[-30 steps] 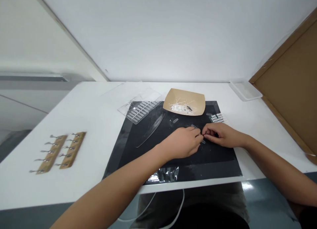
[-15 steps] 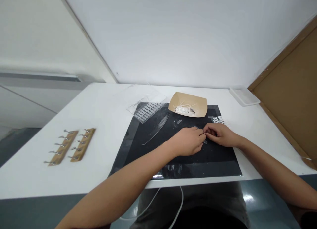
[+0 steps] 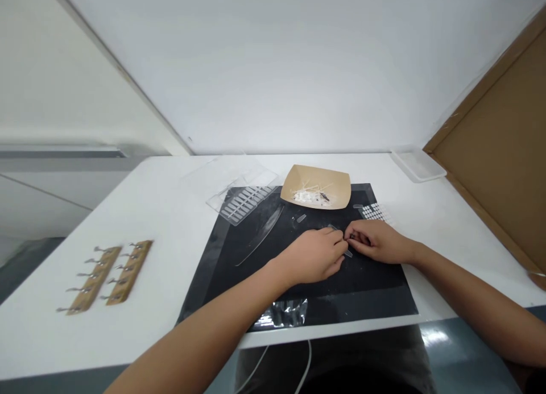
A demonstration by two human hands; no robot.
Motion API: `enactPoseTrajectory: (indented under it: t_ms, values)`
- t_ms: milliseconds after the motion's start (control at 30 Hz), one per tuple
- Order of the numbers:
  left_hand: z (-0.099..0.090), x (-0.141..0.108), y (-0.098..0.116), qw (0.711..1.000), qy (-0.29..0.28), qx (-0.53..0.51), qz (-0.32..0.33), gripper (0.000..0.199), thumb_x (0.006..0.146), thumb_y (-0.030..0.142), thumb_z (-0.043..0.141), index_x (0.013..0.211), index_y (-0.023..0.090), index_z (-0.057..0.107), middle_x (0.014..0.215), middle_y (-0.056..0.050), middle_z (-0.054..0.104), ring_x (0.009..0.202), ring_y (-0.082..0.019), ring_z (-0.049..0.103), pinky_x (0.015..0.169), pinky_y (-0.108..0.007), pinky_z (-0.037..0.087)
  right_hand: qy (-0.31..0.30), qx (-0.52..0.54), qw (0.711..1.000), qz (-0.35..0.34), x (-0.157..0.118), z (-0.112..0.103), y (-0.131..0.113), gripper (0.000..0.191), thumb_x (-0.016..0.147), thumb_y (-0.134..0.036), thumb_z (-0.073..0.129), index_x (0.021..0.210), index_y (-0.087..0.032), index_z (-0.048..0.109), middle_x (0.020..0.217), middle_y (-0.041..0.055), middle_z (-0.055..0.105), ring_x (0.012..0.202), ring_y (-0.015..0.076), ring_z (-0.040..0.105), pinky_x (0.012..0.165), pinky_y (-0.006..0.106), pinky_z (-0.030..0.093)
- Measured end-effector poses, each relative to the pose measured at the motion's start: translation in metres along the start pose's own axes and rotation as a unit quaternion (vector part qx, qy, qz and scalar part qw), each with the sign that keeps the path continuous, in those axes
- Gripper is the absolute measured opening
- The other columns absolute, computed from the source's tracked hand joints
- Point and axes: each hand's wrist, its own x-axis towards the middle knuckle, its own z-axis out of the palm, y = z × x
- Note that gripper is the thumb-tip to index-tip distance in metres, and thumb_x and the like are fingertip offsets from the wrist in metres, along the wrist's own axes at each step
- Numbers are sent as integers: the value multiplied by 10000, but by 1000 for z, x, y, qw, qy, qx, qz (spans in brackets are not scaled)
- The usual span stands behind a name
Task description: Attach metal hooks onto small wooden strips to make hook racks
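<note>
My left hand [image 3: 319, 254] and my right hand [image 3: 379, 240] meet fingertip to fingertip above the black mat [image 3: 367, 294]. Both are closed, the right in a pinch. Whatever lies between the fingertips is too small and too covered to make out. A clear nail tip [image 3: 348, 253] pokes out just below the left fingers. Another clear piece [image 3: 333, 227] shows partly behind that hand. Beyond my right hand lies a sheet of white stickers [image 3: 376, 212], with a clear nail tip [image 3: 357, 206] by its left edge. One more nail tip [image 3: 301, 218] rests left of the hands.
A brown paper tray [image 3: 339, 186] holding white sticks and scraps stands at the mat's back edge. To its left is a clear case of nail tips [image 3: 243, 205]. Two wooden bars with metal clips [image 3: 130, 272] lie far left. A translucent tray [image 3: 420, 165] sits back right, beside cardboard [image 3: 499, 132].
The view has shifted, so the table things appear farther left and mostly lower. My hands keep nearly the same pose, with fingertips still together.
</note>
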Motion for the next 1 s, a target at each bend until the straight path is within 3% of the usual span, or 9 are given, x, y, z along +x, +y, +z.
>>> enactPoseTrajectory:
  t_ms: [633, 1000]
  values:
    - [1, 0, -1, 1000, -4, -8, 0, 175, 1038, 284, 547, 1053, 148, 655, 1077, -114, 690, 992, -259, 662, 912, -387, 554, -12, 4, 1000, 3, -1, -2, 0, 114, 1023, -264, 575, 1075, -224, 668, 836, -12, 654, 721, 143, 589, 686, 261, 421]
    - [3, -1, -1, 1000, 2, -1, -1, 168, 1029, 295, 568, 1045, 157, 664, 1051, -109, 691, 978, -254, 665, 858, -363, 545, -23, 51, 998, 17, -1, -5, 4, 151, 1046, -321, 568, 1081, -215, 670, 779, -22, 621, 667, 133, 553, 637, 249, 419]
